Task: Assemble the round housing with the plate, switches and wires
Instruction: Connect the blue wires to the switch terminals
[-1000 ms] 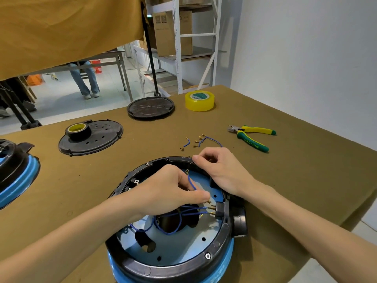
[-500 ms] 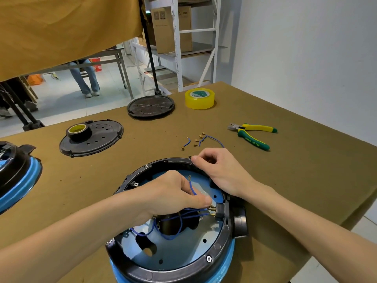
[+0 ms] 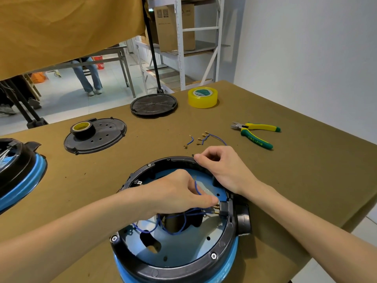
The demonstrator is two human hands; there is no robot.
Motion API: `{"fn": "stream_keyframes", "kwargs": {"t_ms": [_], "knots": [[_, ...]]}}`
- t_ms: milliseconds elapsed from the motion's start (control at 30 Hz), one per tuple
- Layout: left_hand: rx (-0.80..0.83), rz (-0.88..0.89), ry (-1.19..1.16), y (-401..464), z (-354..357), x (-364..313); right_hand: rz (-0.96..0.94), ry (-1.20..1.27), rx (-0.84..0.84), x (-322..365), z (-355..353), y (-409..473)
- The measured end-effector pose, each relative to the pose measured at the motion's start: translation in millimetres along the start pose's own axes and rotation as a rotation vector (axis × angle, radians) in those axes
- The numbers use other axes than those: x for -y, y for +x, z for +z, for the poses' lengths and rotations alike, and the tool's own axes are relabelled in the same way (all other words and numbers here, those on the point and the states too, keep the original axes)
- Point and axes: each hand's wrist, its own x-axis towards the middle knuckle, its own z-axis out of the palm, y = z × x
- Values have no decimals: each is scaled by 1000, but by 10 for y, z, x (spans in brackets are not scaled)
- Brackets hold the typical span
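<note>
The round housing [image 3: 179,268], black rim over a blue body, stands at the table's near edge with a pale plate [image 3: 183,248] inside it. Blue wires [image 3: 173,225] loop across the plate toward a black switch [image 3: 224,209] with brass terminals on the right wall. My left hand [image 3: 175,193] reaches into the housing and pinches a blue wire beside those terminals. My right hand [image 3: 222,168] rests on the far right rim, its fingertips pinched on the other end of that wire. Loose blue wires [image 3: 204,138] with brass ends lie on the table behind.
Green and yellow pliers [image 3: 257,133] lie at the right. A yellow tape roll [image 3: 202,97] and a black round cover [image 3: 154,105] sit at the back. Another black cover [image 3: 95,135] carries a tape roll [image 3: 82,128]. A second housing [image 3: 18,172] stands at left.
My left hand has shifted slightly right along the wire toward the switch terminals. My right hand has stayed on the rim.
</note>
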Motion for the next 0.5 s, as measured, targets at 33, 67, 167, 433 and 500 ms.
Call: {"fn": "stream_keyframes", "kwargs": {"t_ms": [33, 67, 167, 433, 500], "knots": [[-26, 36, 16, -4, -13, 15, -3, -4, -1, -3, -5, -3], [-70, 60, 34, -18, -27, 33, -4, -9, -1, -6, -8, -5], [-220, 164, 144, -122, -95, 132, 5, -3, -4, -6, -14, -10], [-172, 594, 470, -124, -193, 87, 8, -26, -11, 32, -14, -31], [-121, 593, 404, -85, -172, 63, 6, -28, -10, 31, -15, -35]]}}
